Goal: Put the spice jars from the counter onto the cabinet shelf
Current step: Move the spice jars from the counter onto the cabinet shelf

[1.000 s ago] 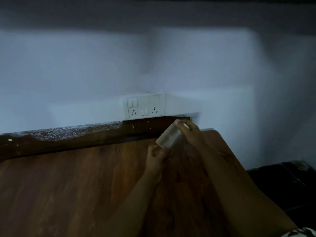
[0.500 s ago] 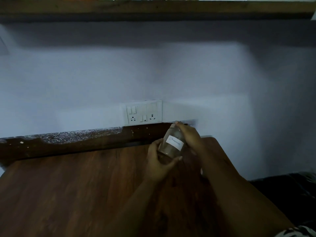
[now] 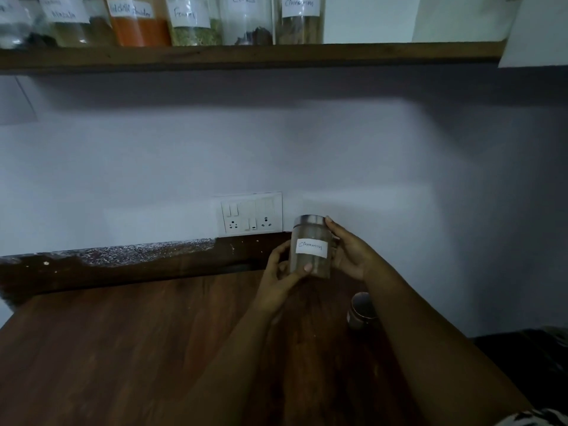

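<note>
A clear spice jar (image 3: 311, 245) with a metal lid and a white handwritten label is held upright above the wooden counter (image 3: 123, 348). My left hand (image 3: 281, 279) cups its lower left side, thumb across the front. My right hand (image 3: 349, 252) grips its right side, a fingertip at the lid. A second small jar (image 3: 360, 310) stands on the counter, partly hidden by my right forearm. High above runs the wooden shelf (image 3: 246, 55) with several labelled jars (image 3: 196, 21) in a row.
A white switch and socket plate (image 3: 251, 215) sits on the wall just left of the held jar. A dark backsplash strip (image 3: 123, 262) runs along the counter's back. The shelf's right part (image 3: 399, 49) holds no jars. A dark surface (image 3: 528, 358) lies lower right.
The jar has turned from tilted to upright and risen slightly, with both hands still on it. The view has tipped upward, bringing the shelf and its jars into sight.
</note>
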`<state>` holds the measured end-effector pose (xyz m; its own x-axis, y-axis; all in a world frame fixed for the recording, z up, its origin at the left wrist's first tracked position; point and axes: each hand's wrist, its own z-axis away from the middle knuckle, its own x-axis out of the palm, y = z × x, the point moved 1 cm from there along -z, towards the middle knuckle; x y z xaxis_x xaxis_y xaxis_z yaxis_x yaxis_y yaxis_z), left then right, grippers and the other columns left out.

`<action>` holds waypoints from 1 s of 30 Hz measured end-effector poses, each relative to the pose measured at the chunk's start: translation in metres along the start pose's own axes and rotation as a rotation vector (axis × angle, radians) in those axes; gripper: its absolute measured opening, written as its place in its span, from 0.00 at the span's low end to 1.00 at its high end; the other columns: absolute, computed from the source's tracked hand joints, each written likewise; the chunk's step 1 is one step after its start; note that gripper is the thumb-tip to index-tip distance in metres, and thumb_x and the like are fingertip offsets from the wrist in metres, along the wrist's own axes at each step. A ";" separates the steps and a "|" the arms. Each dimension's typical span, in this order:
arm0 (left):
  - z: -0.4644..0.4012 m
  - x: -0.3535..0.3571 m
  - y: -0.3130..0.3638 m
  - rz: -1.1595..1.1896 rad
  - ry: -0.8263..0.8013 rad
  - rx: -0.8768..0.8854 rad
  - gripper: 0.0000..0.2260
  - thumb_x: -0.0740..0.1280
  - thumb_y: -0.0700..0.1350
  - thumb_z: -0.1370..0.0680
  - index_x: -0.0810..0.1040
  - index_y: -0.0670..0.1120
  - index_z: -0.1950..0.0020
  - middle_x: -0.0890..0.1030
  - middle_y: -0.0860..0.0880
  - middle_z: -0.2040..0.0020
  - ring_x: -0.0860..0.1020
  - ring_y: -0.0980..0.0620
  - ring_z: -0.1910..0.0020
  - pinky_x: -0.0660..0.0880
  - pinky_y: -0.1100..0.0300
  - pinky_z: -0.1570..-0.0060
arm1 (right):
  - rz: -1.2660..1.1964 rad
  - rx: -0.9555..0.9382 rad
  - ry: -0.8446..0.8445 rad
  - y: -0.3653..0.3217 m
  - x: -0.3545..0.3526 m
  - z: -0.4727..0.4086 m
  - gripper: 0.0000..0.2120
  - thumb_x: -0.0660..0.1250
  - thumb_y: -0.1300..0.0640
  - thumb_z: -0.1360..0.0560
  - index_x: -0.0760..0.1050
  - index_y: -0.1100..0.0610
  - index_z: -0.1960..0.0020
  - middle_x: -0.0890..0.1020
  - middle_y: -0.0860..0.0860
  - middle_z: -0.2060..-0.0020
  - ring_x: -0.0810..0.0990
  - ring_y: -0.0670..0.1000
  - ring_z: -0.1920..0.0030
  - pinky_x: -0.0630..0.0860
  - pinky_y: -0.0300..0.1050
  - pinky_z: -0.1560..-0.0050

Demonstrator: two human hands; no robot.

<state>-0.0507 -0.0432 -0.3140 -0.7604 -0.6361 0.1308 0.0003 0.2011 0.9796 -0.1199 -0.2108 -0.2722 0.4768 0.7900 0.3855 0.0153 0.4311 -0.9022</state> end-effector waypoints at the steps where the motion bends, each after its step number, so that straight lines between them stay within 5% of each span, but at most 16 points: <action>1: 0.000 0.004 0.003 -0.011 -0.004 0.011 0.30 0.75 0.51 0.31 0.69 0.58 0.31 0.77 0.47 0.38 0.77 0.48 0.39 0.78 0.50 0.42 | -0.012 -0.002 0.004 -0.003 -0.001 0.003 0.32 0.73 0.41 0.36 0.77 0.58 0.38 0.82 0.57 0.47 0.80 0.58 0.43 0.79 0.55 0.48; 8: 0.001 0.025 0.030 0.055 -0.075 0.015 0.29 0.74 0.50 0.30 0.69 0.58 0.30 0.80 0.45 0.42 0.81 0.50 0.43 0.78 0.59 0.48 | -0.053 -0.008 -0.057 -0.032 -0.003 0.024 0.33 0.68 0.35 0.31 0.77 0.59 0.37 0.82 0.60 0.44 0.82 0.59 0.45 0.79 0.56 0.45; 11: -0.001 0.036 0.043 0.075 -0.078 0.037 0.33 0.77 0.52 0.33 0.69 0.59 0.30 0.81 0.43 0.43 0.81 0.47 0.42 0.78 0.55 0.45 | -0.042 -0.058 -0.072 -0.051 -0.002 0.035 0.31 0.66 0.36 0.29 0.76 0.59 0.37 0.82 0.61 0.43 0.83 0.59 0.46 0.81 0.56 0.48; 14: -0.004 0.045 0.056 0.126 -0.093 0.048 0.34 0.78 0.54 0.35 0.69 0.60 0.31 0.83 0.43 0.46 0.81 0.47 0.42 0.78 0.55 0.46 | 0.061 -0.116 -0.079 -0.066 -0.009 0.047 0.33 0.67 0.36 0.31 0.73 0.54 0.32 0.78 0.61 0.37 0.78 0.61 0.38 0.76 0.60 0.40; 19: -0.011 0.052 0.083 0.105 -0.068 0.124 0.34 0.79 0.56 0.35 0.70 0.63 0.32 0.78 0.40 0.38 0.78 0.46 0.38 0.78 0.54 0.43 | 0.341 -0.161 -0.229 -0.085 -0.031 0.065 0.34 0.76 0.49 0.33 0.67 0.39 0.30 0.81 0.53 0.39 0.80 0.57 0.38 0.78 0.57 0.41; 25: -0.023 0.063 0.130 -0.015 -0.109 0.233 0.31 0.75 0.54 0.31 0.68 0.66 0.31 0.72 0.47 0.30 0.71 0.48 0.31 0.69 0.47 0.31 | 0.437 -0.371 -0.186 -0.132 -0.018 0.081 0.44 0.82 0.58 0.41 0.68 0.37 0.31 0.81 0.56 0.41 0.82 0.54 0.42 0.80 0.49 0.45; 30: -0.044 0.074 0.203 -0.175 -0.116 0.430 0.28 0.71 0.42 0.24 0.67 0.58 0.27 0.75 0.55 0.35 0.73 0.52 0.33 0.73 0.55 0.37 | 0.470 -0.561 -0.151 -0.194 0.001 0.095 0.46 0.83 0.60 0.44 0.69 0.34 0.34 0.80 0.55 0.40 0.82 0.54 0.41 0.80 0.49 0.45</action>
<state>-0.0783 -0.0827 -0.0986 -0.7928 -0.6052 -0.0725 -0.3845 0.4043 0.8299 -0.2062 -0.2519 -0.0779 0.4182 0.9049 -0.0793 0.3052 -0.2222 -0.9260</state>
